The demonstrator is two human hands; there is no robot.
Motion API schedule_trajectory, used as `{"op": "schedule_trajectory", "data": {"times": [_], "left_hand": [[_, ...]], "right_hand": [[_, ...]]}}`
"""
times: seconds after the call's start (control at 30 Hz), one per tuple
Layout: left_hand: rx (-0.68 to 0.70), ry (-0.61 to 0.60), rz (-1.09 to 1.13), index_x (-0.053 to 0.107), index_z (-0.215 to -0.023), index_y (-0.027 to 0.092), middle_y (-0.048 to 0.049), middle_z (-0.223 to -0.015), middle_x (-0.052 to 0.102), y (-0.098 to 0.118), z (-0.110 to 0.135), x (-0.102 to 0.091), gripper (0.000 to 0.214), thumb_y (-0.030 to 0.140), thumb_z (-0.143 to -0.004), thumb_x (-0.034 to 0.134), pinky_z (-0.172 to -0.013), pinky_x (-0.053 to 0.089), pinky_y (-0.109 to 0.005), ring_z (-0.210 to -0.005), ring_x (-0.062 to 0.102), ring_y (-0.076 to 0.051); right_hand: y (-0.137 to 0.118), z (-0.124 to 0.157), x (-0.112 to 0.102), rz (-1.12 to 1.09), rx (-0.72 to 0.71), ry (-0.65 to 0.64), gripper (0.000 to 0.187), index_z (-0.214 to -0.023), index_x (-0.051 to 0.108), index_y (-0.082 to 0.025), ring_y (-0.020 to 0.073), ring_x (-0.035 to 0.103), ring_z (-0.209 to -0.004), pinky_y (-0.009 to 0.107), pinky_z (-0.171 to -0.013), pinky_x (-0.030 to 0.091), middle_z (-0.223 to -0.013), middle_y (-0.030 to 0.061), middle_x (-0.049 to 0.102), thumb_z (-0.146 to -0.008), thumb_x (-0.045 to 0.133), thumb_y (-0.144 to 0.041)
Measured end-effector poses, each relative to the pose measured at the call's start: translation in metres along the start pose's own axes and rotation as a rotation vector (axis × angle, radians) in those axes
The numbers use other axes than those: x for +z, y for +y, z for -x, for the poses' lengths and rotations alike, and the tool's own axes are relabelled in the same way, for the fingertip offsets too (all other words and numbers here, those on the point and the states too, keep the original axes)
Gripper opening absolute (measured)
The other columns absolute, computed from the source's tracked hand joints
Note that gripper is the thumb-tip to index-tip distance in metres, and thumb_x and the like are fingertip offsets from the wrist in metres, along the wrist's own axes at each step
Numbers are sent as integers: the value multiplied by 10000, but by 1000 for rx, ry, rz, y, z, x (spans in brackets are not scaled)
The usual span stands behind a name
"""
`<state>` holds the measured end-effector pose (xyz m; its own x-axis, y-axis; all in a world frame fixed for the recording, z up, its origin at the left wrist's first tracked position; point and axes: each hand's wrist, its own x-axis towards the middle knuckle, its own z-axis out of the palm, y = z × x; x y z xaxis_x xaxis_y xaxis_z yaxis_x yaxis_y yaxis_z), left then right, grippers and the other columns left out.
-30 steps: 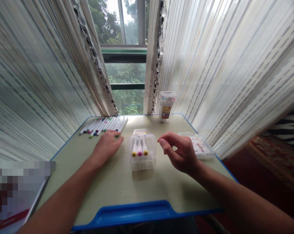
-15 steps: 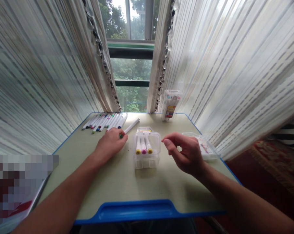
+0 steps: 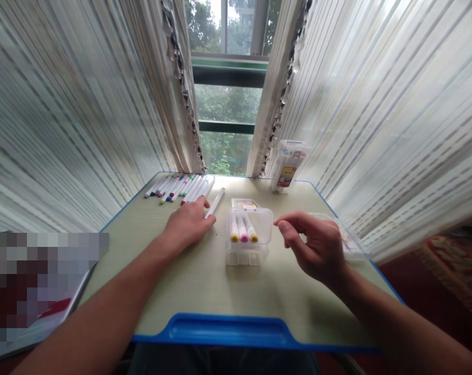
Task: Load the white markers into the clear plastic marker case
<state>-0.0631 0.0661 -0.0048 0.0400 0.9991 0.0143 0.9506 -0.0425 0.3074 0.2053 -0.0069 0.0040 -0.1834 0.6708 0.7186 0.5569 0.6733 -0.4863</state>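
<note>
My left hand is closed around the lower end of a white marker, which slants up and away from it; the marker's cap is hidden by the fingers. To its right stands a clear plastic case with its lid up. Inside lie three white markers with yellow, pink and yellow ends facing me. My right hand is just right of this case, thumb and forefinger drawn together, with nothing visible in them. Whether the fingertip touches the case, I cannot tell.
Several white markers with coloured caps lie in a row at the back left of the table. A tall clear case stands at the back right. Another clear flat case lies behind my right hand. Curtains hang on both sides.
The view has shifted, so things appear farther right. My left fingers have closed over the marker's green end, which showed before, and the marker is turned more upright. My right hand keeps its pose.
</note>
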Motion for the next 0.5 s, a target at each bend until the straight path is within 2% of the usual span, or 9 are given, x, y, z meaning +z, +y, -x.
{"op": "schedule_trajectory", "data": {"times": [0.2,0.33,0.5], "left_hand": [[31,90,170,618,-1301,193,-46,-830,725,2,2,1,404,285,-913,557,-736,460,-355,-824,695,-284],[52,188,352,640,-1234,207,4,-724,653,3,1,1,369,240,-893,505,-706,437,-327,-751,652,-246],[27,287,632,625,-1162,210,31,-682,604,1,-4,2,318,256,-875,496,-592,434,-289,-567,569,-178]], "right_hand": [[1,0,-1,8,2,18,189,-816,718,-177,114,567,-422,233,-461,441,-527,-37,614,-969,611,-207],[1,-1,-2,3,12,27,187,-808,716,-176,115,565,-425,236,-457,442,-533,-32,622,-965,618,-205],[1,-1,-2,-7,-2,22,186,-810,718,-166,112,567,-430,232,-460,443,-541,-28,624,-965,617,-193]]}}
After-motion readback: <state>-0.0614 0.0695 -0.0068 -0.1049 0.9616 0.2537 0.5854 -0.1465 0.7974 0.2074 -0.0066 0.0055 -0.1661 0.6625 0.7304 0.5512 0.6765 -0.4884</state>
